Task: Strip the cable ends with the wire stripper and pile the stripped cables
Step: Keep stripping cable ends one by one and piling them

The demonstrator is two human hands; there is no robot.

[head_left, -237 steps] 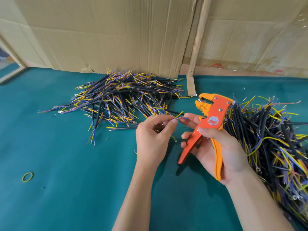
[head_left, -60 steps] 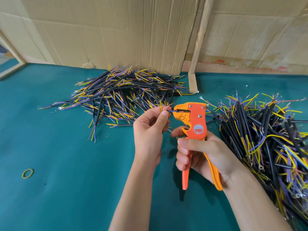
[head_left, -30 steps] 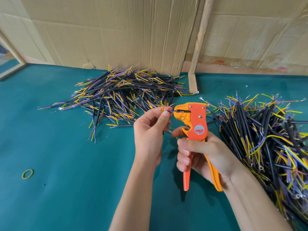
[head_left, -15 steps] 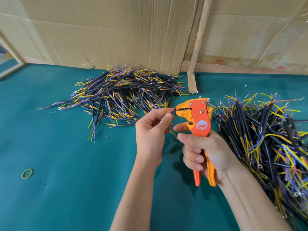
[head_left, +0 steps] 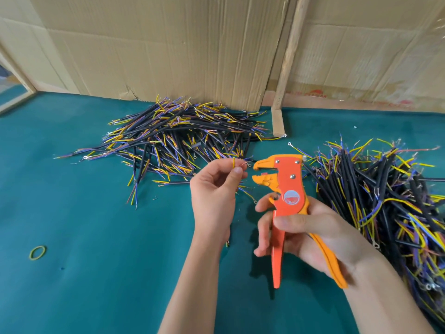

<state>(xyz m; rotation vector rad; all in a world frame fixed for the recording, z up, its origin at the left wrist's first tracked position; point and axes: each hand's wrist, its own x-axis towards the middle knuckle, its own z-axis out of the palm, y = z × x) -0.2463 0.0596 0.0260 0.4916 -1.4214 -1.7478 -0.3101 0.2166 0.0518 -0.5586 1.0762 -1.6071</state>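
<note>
Wire stripper reopened, left hand pinching cable.

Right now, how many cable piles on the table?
2. One pile lies at the back left, against the cardboard. The other pile lies at the right, beside the right hand, and runs out of frame, so part is hidden.

1. The orange plastic wire stripper has a smooth, slightly glossy body, small shiny metal rivets and a round red-and-silver sticker.
2. The teal cloth table cover looks matt and felt-like.
3. The corrugated brown cardboard sheets are matt, creased paper.
4. The pale upright wooden strip looks rough and unfinished.
5. The piled black-sheathed cables have matt plastic jackets, coloured inner wires and tiny metal ring terminals.
6. The small yellow-green rubber band looks dull.
</note>
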